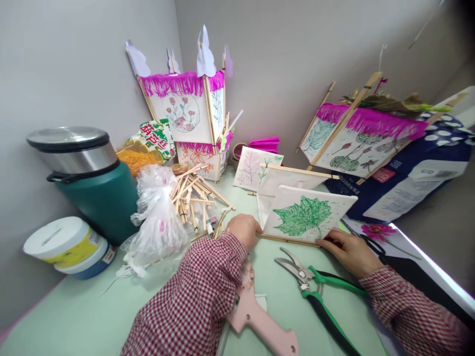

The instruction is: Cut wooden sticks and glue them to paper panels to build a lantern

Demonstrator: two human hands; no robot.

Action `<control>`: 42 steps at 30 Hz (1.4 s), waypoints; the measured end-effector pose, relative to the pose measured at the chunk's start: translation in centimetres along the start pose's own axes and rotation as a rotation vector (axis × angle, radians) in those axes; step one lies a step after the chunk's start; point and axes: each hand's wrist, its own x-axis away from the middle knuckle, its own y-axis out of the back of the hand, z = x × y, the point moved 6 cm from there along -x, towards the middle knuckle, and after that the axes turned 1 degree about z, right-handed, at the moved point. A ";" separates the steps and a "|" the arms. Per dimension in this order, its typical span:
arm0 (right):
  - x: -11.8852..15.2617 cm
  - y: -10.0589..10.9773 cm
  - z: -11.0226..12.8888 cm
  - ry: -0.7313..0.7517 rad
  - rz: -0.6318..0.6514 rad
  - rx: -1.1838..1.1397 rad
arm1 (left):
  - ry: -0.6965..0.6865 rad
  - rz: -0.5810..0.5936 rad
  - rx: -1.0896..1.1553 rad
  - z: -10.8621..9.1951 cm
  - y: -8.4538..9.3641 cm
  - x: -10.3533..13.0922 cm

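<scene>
Head view: my left hand (244, 230) and right hand (351, 253) pinch bottom stick of leaf panel (306, 217) (upright); shears (315, 287), glue gun (260, 311) lie near.

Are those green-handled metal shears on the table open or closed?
Open. The green-handled metal shears lie flat on the pale green table, blades parted and handles splayed apart.

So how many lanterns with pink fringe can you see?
3: two stacked in the back corner, upper lantern on lower lantern, and a tilted lantern at right. Others may be hidden.
</scene>
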 end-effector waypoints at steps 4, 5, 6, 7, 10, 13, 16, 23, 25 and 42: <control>0.0 -0.2 -0.3 -0.010 0.005 0.019 | -0.004 -0.007 0.009 0.0 0.3 0.1; 0.0 -0.2 -0.4 -0.018 0.004 0.029 | -0.004 -0.015 0.011 0.0 0.4 0.1; 0.0 -0.2 -0.5 -0.025 0.002 0.036 | -0.003 -0.026 0.010 -0.1 0.5 0.1; 0.0 -0.2 -0.4 -0.028 -0.001 0.038 | -0.001 -0.039 0.015 -0.1 0.7 0.1; -0.1 -0.1 -0.1 -0.024 -0.014 0.020 | 0.013 -0.076 0.078 -0.3 0.8 0.1; -0.2 0.1 0.3 -0.023 -0.042 -0.002 | 0.034 -0.097 0.102 -0.6 0.6 0.0; 0.0 0.3 0.1 -0.050 -0.072 -0.013 | 0.028 -0.108 0.050 -0.9 0.4 -0.2; 0.4 0.6 -0.3 -0.025 -0.087 -0.043 | -0.002 -0.085 -0.020 -1.1 0.2 -0.5; 0.3 0.5 -0.1 -0.007 -0.085 -0.043 | -0.014 -0.086 -0.037 -1.1 0.2 -0.6; 0.6 0.6 0.3 0.024 -0.116 -0.022 | -0.032 -0.125 -0.001 -1.1 0.6 0.0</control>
